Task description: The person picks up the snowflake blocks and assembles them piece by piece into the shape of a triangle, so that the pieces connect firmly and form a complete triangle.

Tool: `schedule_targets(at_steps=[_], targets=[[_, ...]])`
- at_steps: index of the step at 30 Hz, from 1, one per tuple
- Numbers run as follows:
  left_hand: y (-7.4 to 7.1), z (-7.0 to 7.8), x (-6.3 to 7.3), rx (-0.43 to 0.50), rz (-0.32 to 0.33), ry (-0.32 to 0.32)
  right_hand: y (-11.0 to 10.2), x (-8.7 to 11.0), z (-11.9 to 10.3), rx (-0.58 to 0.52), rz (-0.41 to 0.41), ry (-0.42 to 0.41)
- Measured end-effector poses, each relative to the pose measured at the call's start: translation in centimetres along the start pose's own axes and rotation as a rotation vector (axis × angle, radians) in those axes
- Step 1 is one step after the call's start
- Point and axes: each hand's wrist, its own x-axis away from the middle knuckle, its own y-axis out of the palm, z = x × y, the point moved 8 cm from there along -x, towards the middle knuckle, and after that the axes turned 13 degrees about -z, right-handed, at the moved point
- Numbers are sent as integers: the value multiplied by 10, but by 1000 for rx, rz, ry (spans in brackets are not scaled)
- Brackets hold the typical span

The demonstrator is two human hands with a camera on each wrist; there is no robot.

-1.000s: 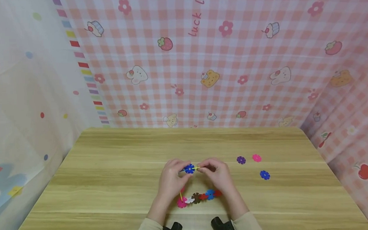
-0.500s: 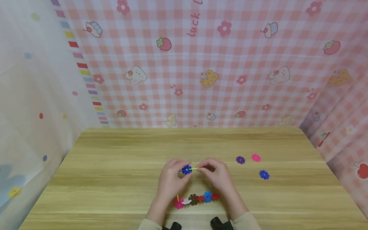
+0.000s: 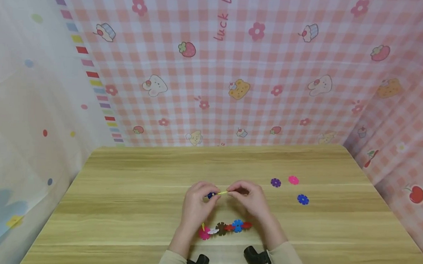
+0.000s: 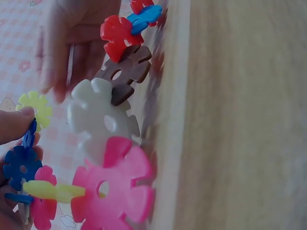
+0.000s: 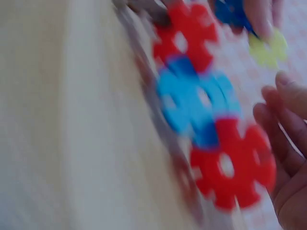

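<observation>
My left hand (image 3: 199,202) pinches one end of a chain of linked plastic snowflake discs between thumb and fingers. A dark blue disc (image 4: 29,134) is under the thumb, and a yellow disc (image 5: 268,48) sticks out past it. From there the chain bends back through a pink disc (image 4: 112,187), a white disc (image 4: 96,117), a brown disc (image 3: 221,228), a light blue disc (image 3: 237,226) and red discs (image 5: 232,165). My right hand (image 3: 249,198) is beside the yellow disc; both wrist views show a small gap between its fingertips and that disc. Some discs are hidden behind the left fingers.
Loose discs lie on the wooden table (image 3: 141,207) to the right: a purple disc (image 3: 276,183), a pink loose disc (image 3: 293,180) and a blue loose disc (image 3: 303,199). A pink checked cloth (image 3: 214,69) hangs behind the table.
The dark blue disc in my left fingers has turned from face-on to nearly edge-on. The hanging part of the chain has shifted slightly left. Both hands stay almost in place.
</observation>
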Motion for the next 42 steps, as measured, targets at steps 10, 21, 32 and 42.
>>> schedule_targets(at_steps=[10, 21, 32, 42], targets=[[-1, 1, -1, -12, 10, 6, -69, 20, 37, 188, 219, 246], [2, 0, 2, -12, -5, -20, -104, 40, 52, 282, 230, 341], [1, 3, 1, -14, -1, -2, -104, 39, 53, 401, 139, 314], [1, 4, 0, -22, -4, 18, -100, 32, 62, 469, 96, 348]])
